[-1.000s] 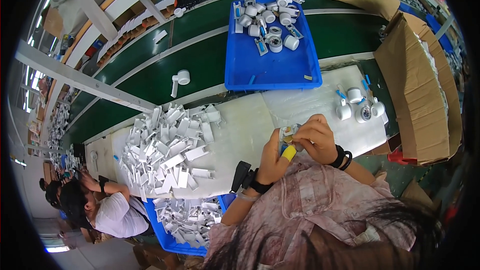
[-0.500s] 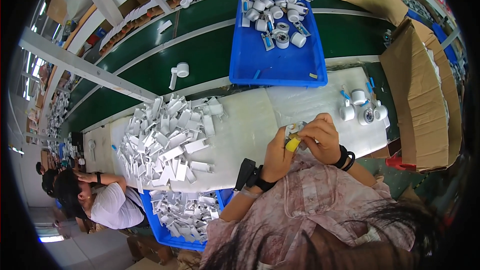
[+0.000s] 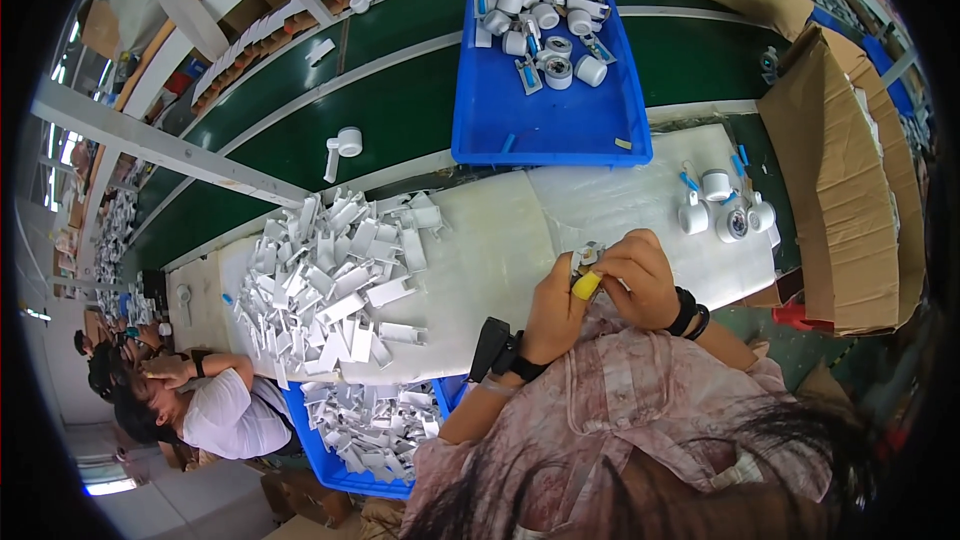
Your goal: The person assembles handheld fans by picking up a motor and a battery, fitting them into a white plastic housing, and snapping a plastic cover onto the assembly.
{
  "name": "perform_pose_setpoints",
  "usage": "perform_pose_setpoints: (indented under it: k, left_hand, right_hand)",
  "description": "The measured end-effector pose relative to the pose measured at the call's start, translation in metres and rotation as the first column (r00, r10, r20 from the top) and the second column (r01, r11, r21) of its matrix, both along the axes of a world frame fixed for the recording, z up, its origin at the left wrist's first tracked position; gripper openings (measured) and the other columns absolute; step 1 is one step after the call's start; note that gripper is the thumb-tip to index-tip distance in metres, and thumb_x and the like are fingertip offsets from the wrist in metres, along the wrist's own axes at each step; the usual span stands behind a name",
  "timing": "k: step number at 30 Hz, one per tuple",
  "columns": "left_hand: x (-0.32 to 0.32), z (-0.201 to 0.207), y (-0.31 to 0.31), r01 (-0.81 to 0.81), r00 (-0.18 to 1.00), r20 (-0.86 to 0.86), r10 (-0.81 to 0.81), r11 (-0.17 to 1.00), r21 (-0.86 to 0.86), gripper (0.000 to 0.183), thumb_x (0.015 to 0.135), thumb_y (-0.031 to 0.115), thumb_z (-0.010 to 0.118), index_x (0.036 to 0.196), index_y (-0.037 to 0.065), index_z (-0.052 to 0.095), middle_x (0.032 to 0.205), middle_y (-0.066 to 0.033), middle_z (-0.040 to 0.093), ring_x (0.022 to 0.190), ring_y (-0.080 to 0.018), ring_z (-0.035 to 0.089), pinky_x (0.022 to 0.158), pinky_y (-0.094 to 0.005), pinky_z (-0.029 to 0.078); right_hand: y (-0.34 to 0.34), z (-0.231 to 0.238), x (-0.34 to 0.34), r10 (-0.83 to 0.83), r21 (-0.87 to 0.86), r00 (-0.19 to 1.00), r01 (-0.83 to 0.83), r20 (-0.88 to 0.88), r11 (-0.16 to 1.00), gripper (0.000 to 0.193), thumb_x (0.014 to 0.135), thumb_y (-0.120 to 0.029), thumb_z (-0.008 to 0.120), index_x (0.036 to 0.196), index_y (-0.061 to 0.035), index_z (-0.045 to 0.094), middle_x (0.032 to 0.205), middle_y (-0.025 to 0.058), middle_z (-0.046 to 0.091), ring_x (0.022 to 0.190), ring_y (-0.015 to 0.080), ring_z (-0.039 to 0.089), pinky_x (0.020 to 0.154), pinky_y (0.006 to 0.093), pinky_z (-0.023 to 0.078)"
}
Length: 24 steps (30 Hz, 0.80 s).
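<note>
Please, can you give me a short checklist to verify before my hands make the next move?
1. Left hand holds the small part: ok.
2. Right hand is at the same part: ok; its fingertips meet there, but how firmly, cannot tell.
3. Small part's inner fit: cannot tell; fingers cover much of it.
4. White pile stays apart from both hands: ok, it lies to their left.
5. White round pieces all together: not ok; many sit in the blue tray, others on the table at right.

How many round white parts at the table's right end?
4 round white parts: the rear one, the left one, the front one and the right one. Others may be hidden.
</note>
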<state>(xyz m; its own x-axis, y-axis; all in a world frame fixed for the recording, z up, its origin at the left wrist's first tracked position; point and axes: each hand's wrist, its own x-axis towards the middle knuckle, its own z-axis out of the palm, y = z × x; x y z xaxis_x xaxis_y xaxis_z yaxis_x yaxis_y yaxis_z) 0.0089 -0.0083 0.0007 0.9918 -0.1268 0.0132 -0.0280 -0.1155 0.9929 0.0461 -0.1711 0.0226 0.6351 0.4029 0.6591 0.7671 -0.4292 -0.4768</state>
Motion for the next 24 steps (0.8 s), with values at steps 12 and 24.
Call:
perform_pose_setpoints:
  k: [12, 24]
  left_hand:
    - [0.002, 0.009, 0.005, 0.084, 0.988, -0.133, -0.083, 0.996, 0.002, 0.034, 0.09, 0.006, 0.051, 0.123, 0.0, 0.046, 0.082, -0.0201, 0.059, 0.07, -0.0318, 0.061, 0.063, -0.0363, 0.047]
    - [-0.001, -0.008, 0.001, -0.035, 0.999, 0.034, 0.035, 0.999, -0.023, 0.032, 0.092, 0.006, 0.052, 0.124, -0.001, 0.052, 0.07, -0.0022, 0.055, 0.058, -0.008, 0.05, 0.053, -0.0243, 0.041]
  right_hand:
    - [-0.002, -0.003, 0.004, 0.053, 0.01, 0.998, -0.053, -0.022, 0.999, 0.026, 0.067, 0.002, 0.073, 0.089, -0.0038, 0.063, 0.084, 0.009, 0.061, 0.077, 0.0282, 0.06, 0.077, 0.0392, 0.051]
    - [0.002, 0.004, -0.001, 0.036, -0.034, 0.999, -0.036, -0.002, 0.999, 0.024, 0.067, 0.005, 0.071, 0.089, -0.0045, 0.064, 0.082, 0.0052, 0.063, 0.074, 0.0198, 0.061, 0.096, 0.0484, 0.044]
